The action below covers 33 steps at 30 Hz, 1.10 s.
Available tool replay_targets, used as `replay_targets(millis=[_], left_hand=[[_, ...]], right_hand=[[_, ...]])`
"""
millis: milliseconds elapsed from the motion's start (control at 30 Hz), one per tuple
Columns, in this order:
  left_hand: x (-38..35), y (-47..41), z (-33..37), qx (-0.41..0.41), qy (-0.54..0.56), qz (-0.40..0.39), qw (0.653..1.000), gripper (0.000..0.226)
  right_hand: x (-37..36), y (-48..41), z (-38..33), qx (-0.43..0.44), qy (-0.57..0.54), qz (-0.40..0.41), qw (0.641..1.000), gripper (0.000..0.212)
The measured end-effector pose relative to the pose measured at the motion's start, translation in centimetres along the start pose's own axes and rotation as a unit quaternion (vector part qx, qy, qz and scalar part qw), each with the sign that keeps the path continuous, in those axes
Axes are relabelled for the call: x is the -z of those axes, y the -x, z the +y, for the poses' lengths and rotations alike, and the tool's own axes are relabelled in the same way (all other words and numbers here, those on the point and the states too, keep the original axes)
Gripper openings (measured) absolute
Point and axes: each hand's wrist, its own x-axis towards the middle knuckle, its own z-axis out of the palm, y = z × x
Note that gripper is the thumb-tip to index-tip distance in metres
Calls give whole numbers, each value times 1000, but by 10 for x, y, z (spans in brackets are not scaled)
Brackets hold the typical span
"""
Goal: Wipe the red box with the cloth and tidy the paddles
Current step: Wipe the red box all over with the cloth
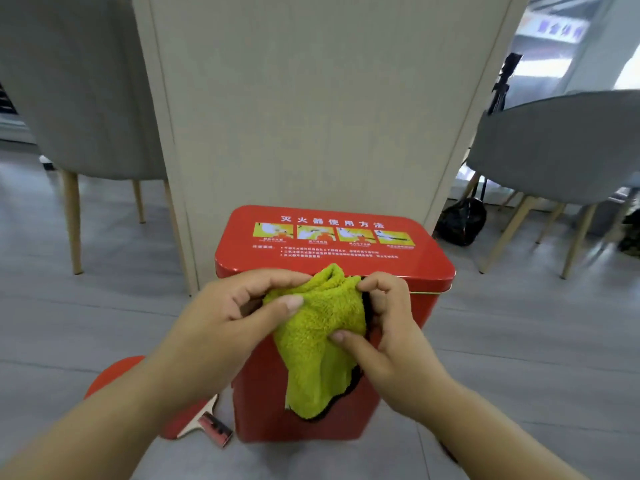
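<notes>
At the centre of the frame, the red box (332,244) stands on the floor (104,306). Both the left hand (221,317) and the right hand (391,327) hold the cloth (318,341) before its front edge, fingers (277,303) clamped on the fabric. Folding it into a flat pad should wipe the top evenly. Lower left, a paddle (207,422) lies beside the box.

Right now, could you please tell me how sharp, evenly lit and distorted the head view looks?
Head view: the cloth, left hand and right hand are sharp at centre; the right chair smears toward the edge; the pillar splays upward from the wide lens; the window top right is blown out; soft light leaves a faint sheen on the box lid.
</notes>
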Motion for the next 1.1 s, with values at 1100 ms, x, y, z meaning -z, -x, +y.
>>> replay_targets(millis=[1100], left_hand=[[34, -51, -46, 91, -311, 132, 937, 51]], right_hand=[[76, -96, 15, -138, 236, 41, 961, 31]])
